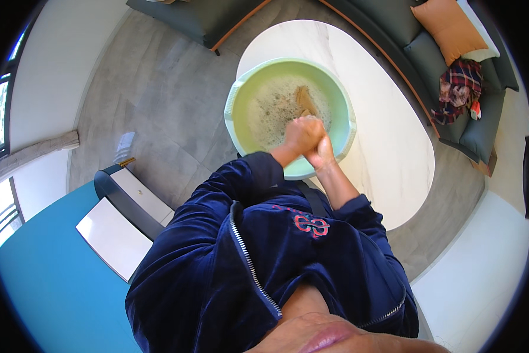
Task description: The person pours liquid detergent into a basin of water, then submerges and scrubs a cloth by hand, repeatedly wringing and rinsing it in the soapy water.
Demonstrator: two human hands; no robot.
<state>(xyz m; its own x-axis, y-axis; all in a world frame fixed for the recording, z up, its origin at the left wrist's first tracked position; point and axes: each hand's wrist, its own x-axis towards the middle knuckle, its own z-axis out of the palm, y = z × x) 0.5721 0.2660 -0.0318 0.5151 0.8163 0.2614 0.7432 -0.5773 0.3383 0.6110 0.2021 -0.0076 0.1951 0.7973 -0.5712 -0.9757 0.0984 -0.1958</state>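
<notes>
A light green plastic basin (240, 132) in front of me holds soapy water covered with white suds (268, 110). My left hand (303, 133) and my right hand (321, 152) are pressed together over the near side of the basin, both closed around a wet brown cloth (305, 99). The cloth hangs from the far side of my fists, and its loose end lies in the suds. The left fist covers most of the right fingers. The part of the cloth inside my hands is hidden.
The basin stands on a rounded white marble-look table (388, 145). A dark green sofa (423, 66) curves behind it, with an orange cushion (450, 31) and a plaid garment (461, 90). At left, a low cabinet with a white top (143, 194) stands on grey tile floor (158, 101).
</notes>
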